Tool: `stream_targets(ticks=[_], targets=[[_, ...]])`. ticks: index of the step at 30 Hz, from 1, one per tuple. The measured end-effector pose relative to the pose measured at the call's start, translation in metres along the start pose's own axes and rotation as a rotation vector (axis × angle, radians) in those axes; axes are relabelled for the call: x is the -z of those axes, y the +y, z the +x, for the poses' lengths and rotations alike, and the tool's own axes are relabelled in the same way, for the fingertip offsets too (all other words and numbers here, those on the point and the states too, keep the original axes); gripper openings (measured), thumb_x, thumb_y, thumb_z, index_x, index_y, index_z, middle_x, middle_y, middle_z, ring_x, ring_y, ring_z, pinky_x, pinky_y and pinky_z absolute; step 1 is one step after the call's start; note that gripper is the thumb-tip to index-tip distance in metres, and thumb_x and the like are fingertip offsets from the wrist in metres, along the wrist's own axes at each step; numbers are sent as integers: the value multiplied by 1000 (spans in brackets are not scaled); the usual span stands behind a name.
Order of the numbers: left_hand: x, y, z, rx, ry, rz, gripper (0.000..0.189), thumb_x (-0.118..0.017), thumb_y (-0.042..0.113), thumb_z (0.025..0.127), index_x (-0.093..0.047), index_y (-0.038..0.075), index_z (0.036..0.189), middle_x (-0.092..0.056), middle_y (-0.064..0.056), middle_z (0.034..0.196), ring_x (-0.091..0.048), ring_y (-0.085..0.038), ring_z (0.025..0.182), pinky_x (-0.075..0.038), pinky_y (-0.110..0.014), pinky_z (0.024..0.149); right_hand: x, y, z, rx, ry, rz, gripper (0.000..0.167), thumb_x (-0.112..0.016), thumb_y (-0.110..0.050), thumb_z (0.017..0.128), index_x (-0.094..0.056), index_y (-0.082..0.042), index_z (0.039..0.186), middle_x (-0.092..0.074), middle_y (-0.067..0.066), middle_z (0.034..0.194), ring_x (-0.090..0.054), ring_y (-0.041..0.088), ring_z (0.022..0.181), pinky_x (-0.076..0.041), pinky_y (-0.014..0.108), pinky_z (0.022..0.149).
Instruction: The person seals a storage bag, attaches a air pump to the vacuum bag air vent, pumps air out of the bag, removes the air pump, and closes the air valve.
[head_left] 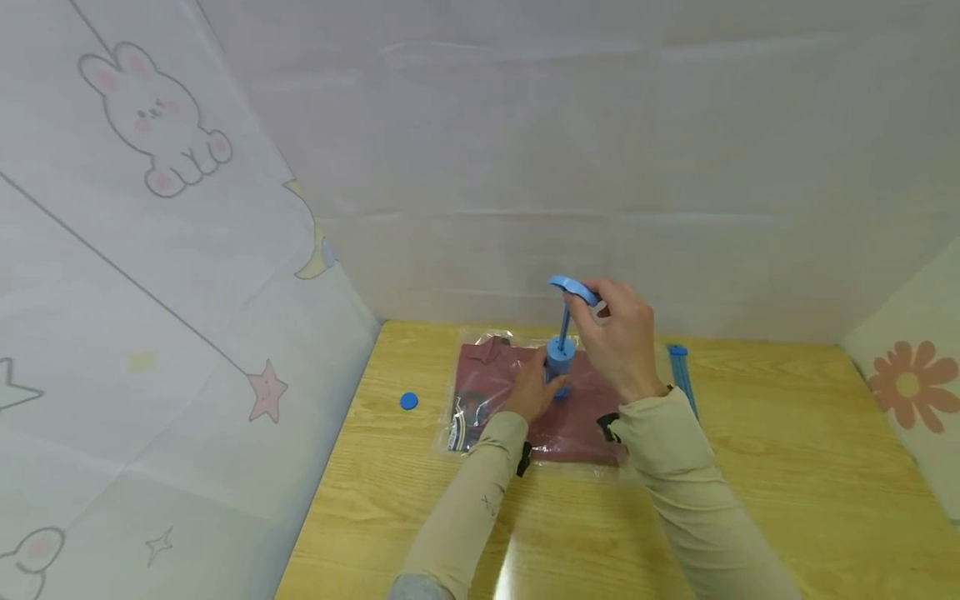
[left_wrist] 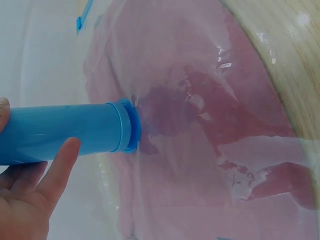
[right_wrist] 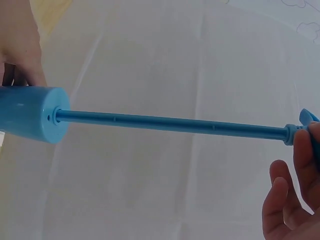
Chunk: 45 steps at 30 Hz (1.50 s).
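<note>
A blue hand pump [head_left: 560, 357] stands upright on a clear plastic bag [head_left: 447, 433] that has a folded dark-red garment [head_left: 577, 433] inside. My left hand [head_left: 531, 387] grips the pump's barrel, fingers and thumb around it. With my right hand [head_left: 621, 333] I hold the pump's handle [head_left: 573, 287] at the top. The rod [right_wrist: 175, 124] is drawn far out of the barrel. In the left wrist view the barrel's lower end [left_wrist: 125, 126] meets the bag's film, which puckers around it.
A round blue cap [head_left: 408, 401] lies on the wooden table [head_left: 360, 500] left of the bag. Blue strips [head_left: 681, 375] with a slider clip lie to its right, partly behind my right sleeve. A pale wall sheet [head_left: 525, 167] rises behind the table.
</note>
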<state>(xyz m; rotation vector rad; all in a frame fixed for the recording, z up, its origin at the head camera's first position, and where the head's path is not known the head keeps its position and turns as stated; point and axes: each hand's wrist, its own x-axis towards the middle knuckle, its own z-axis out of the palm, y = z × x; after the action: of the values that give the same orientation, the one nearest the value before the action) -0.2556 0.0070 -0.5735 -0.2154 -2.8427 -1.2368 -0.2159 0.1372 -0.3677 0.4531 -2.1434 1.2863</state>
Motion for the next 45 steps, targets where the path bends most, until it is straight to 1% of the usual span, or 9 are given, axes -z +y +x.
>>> stream_targets(ticks=[3, 8, 11, 14, 22, 28, 30, 36, 45], targets=[[2, 0, 0, 14, -14, -10, 55, -67, 23, 91, -41, 10, 138, -60, -15, 131, -58, -29, 122, -47, -43, 103, -2, 0, 0, 0, 8, 11, 13, -68, -10, 88, -70, 2, 94, -70, 17, 87, -57, 29, 77, -45, 31, 68], [7, 1, -3, 52, -35, -30, 58, -66, 22, 92, -38, 12, 142, -59, -14, 134, -57, -29, 124, -46, -44, 105, -5, -1, -1, -10, 3, 32, 15, -68, -10, 88, -69, 3, 96, -69, 18, 89, -58, 32, 79, -49, 42, 68], [8, 1, -4, 59, -33, -27, 58, -66, 24, 92, -38, 12, 142, -59, -13, 134, -56, -28, 124, -46, -43, 105, -6, -1, -2, -19, 2, 47, 16, -68, -10, 89, -69, 3, 97, -69, 18, 88, -58, 32, 79, -49, 44, 68], [7, 1, -6, 48, -24, -25, 58, -67, 25, 92, -39, 11, 141, -59, -13, 133, -57, -28, 123, -46, -43, 105, -6, -1, -3, -27, 7, 54, 17, -67, -11, 89, -68, 4, 97, -68, 18, 87, -58, 31, 79, -49, 42, 68], [7, 3, -6, 49, -24, -25, 56, -66, 24, 92, -40, 11, 140, -59, -14, 133, -57, -28, 123, -47, -42, 104, -7, 1, -3, -44, 1, 57, 18, -66, -13, 90, -68, 2, 98, -68, 17, 89, -59, 25, 77, -44, 22, 69], [8, 5, -7, 54, -27, -12, 55, -67, 24, 92, -42, 10, 139, -60, -13, 133, -58, -26, 123, -46, -40, 104, -9, 4, -5, -65, -12, 61, 17, -66, -13, 91, -67, 3, 98, -67, 17, 88, -59, 25, 76, -50, 38, 68], [8, 5, -7, 51, -24, -10, 55, -67, 23, 92, -42, 10, 139, -60, -13, 133, -58, -27, 123, -46, -40, 104, -11, 8, -7, -76, -19, 57, 17, -65, -13, 91, -66, 2, 97, -67, 17, 88, -59, 25, 75, -50, 40, 67], [8, 6, -10, 46, -17, -2, 55, -67, 21, 91, -42, 10, 139, -60, -13, 133, -58, -28, 122, -47, -41, 104, -19, 28, -19, -157, -101, 27, 15, -63, -15, 93, -67, -1, 96, -67, 14, 87, -60, 22, 78, -46, 25, 64], [3, 3, -11, 40, -13, 33, 55, -65, 25, 93, -41, 13, 141, -61, -13, 132, -59, -28, 121, -48, -40, 102, -32, 61, -39, -272, -236, -23, 17, -64, -17, 92, -68, -2, 99, -68, 15, 89, -61, 25, 79, -46, 30, 63]])
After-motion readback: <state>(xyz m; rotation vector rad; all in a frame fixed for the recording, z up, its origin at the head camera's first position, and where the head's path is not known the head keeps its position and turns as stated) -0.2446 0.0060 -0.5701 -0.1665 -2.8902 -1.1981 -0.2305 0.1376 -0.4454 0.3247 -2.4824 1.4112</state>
